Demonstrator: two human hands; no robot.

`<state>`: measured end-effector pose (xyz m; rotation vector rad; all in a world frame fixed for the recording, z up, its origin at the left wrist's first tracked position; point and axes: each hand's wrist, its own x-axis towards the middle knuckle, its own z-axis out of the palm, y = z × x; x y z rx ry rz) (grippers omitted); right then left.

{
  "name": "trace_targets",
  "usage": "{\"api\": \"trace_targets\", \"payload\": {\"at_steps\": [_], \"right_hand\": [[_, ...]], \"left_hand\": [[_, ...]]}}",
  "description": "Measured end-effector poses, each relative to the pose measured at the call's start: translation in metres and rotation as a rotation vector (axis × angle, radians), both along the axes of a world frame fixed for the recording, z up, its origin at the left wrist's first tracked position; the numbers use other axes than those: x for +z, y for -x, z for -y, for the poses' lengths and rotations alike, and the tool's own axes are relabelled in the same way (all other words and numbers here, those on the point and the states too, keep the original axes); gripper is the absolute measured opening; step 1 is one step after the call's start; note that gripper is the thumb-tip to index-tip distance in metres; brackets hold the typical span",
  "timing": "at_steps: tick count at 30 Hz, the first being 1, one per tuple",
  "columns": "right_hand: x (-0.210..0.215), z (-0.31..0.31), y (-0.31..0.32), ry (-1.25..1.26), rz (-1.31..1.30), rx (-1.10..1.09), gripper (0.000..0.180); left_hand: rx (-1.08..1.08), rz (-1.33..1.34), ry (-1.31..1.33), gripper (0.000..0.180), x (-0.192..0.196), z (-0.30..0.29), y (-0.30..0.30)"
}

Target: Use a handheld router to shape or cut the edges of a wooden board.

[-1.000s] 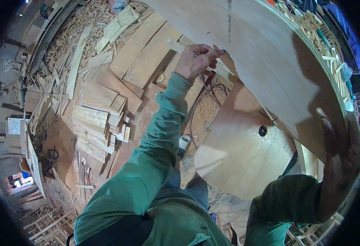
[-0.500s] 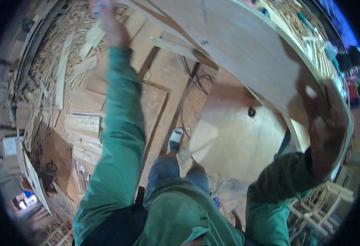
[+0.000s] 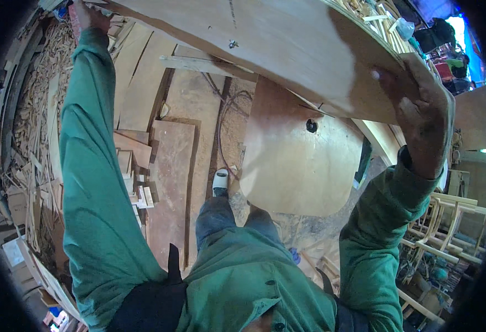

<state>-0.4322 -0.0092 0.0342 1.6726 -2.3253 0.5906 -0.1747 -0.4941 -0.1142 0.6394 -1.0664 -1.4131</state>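
Observation:
A large curved plywood sheet (image 3: 276,50) spans the top of the view, held up in the air. My left hand (image 3: 91,16) grips its far left edge at the top left, arm stretched out in a green sleeve. My right hand (image 3: 423,119) clasps the sheet's right edge, fingers wrapped over it. Below the sheet a second rounded plywood panel (image 3: 301,166) with a small dark hole lies flat. My legs and a white shoe (image 3: 220,181) show under me.
Long boards (image 3: 171,182) and planks lie on the floor at centre left. Heaps of wood offcuts (image 3: 30,144) fill the left side. A cable (image 3: 223,133) snakes over the floor. Wooden chair frames (image 3: 448,221) stand at the right.
The plywood sheet has been lifted and swung across the top of the view. My left hand went from centre top to the top left corner; my right hand rose along the right edge.

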Motion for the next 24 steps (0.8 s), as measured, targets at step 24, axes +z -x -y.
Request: {"api": "trace_targets", "payload": {"at_steps": [24], "right_hand": [[-0.183, -0.005, 0.137, 0.815, 1.108, -0.223, 0.073]], "left_hand": [[0.285, 0.027, 0.306, 0.096, 0.028, -0.024, -0.014]]}}
